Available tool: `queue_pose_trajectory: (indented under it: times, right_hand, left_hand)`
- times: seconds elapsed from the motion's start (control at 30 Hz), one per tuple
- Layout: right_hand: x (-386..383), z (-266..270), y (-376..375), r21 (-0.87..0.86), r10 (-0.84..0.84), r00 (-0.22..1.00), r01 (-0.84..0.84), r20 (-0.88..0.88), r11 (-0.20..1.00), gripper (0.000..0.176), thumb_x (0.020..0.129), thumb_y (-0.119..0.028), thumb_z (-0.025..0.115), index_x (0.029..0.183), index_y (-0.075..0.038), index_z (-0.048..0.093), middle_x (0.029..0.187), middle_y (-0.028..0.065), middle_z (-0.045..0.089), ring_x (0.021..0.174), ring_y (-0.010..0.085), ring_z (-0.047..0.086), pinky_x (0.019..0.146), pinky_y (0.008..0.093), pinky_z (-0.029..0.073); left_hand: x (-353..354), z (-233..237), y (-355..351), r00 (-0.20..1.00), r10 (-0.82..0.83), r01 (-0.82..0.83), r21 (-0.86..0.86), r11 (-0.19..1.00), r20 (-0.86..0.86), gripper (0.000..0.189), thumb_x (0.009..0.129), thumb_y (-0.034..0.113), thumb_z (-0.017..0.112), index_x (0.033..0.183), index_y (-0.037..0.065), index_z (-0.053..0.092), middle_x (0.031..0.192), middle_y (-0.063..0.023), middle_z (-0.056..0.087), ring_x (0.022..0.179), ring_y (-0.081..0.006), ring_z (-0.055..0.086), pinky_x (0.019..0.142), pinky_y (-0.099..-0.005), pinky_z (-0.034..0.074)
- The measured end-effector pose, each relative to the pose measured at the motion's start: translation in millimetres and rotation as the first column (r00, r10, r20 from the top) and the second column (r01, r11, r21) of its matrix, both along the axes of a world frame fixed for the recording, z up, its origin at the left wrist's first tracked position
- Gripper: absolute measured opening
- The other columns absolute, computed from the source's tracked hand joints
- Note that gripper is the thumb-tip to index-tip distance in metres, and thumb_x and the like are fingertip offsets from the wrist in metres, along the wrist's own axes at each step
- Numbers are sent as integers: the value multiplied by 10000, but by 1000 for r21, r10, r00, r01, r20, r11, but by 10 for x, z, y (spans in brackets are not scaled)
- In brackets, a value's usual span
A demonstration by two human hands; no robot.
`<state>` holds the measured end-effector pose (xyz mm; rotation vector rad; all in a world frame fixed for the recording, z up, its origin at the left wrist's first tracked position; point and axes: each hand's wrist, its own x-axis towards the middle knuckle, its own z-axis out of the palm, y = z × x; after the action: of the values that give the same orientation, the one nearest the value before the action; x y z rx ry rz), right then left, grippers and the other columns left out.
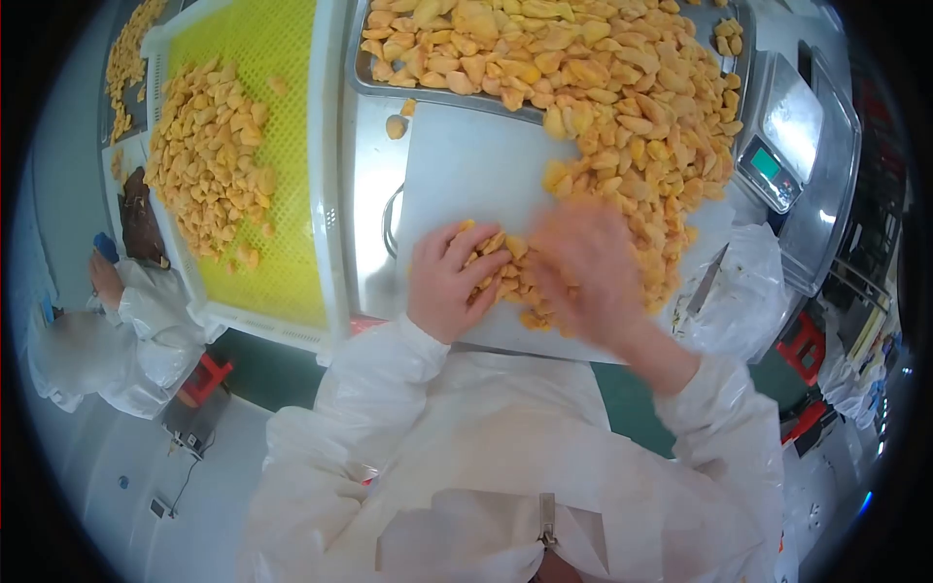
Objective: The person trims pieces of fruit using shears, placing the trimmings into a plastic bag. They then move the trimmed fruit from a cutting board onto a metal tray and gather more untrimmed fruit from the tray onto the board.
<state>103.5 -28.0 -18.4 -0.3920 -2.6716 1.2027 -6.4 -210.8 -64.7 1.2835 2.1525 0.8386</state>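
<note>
White coat (505,457) fills the lower middle of the view, its two sleeves reaching up to the person's bare hands on a white cutting board (466,175). On the left sleeve's end, the left hand (447,284) lies palm down with its fingers spread and slightly curled over a small pile of yellow fruit pieces (507,277); it presses on them loosely and clasps nothing. Just to the right, the right hand (585,272) is blurred, so I cannot tell whether it grips anything; it sits against the other side of the same small pile, which lies between the two hands near the board's front edge. A much larger heap (632,146) of the same pieces covers the board's right half and runs up into a metal tray (362,83) at the top, which is also full. Left of the board stands a yellow perforated crate (292,253) with more pieces spread along its left side. A scale (792,146) with a small display stands at the far right, and a clear plastic bag (743,291) lies beside the board below it. At the far left a co-worker (126,340) in a white coat sits by the crate.
</note>
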Motion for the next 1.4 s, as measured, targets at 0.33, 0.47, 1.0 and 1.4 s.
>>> queue_pose_trajectory:
  times: [0.33, 0.47, 1.0, 1.4]
  right_hand:
    - [-1424, -597, 904, 584, 57, 998, -38, -15, 811, 235, 756, -91, 637, 987, -127, 660, 1282, 12, 556, 1264, 279, 432, 1034, 476, 327]
    - [-921, -401, 1089, 555, -32, 999, 19, 14, 832, 173, 744, -149, 672, 913, -109, 669, 1154, 25, 609, 1181, 288, 474, 999, 478, 338]
    - [-2264, -632, 860, 174, -131, 989, 140, -63, 975, 122, 807, -130, 648, 908, -76, 690, 866, 77, 651, 895, 256, 619, 777, 374, 500]
    - [-981, -290, 1690, -162, -547, 821, 570, 164, 806, 241, 856, -164, 661, 1061, -40, 686, 860, 21, 695, 775, 106, 631, 688, 256, 502]
  left_hand:
    - [-991, 313, 211, 921, 375, -367, 89, 926, -107, 332, 777, -13, 616, 1093, 74, 669, 1227, -123, 587, 1026, -288, 621, 866, -338, 494]
    - [-1256, -153, 363, 886, 462, -464, -47, 885, -40, 330, 774, 5, 655, 1095, 80, 646, 1101, -96, 600, 874, -234, 642, 772, -327, 506]
    - [-2080, -131, 1408, 858, 463, -420, 212, 882, -224, 201, 786, 1, 622, 963, 80, 677, 957, -84, 638, 840, -250, 627, 710, -344, 511]
    - [-2484, -386, 1575, 899, 251, -277, -22, 961, -357, 216, 788, 166, 633, 989, 90, 652, 886, -81, 646, 793, -262, 636, 660, -379, 502]
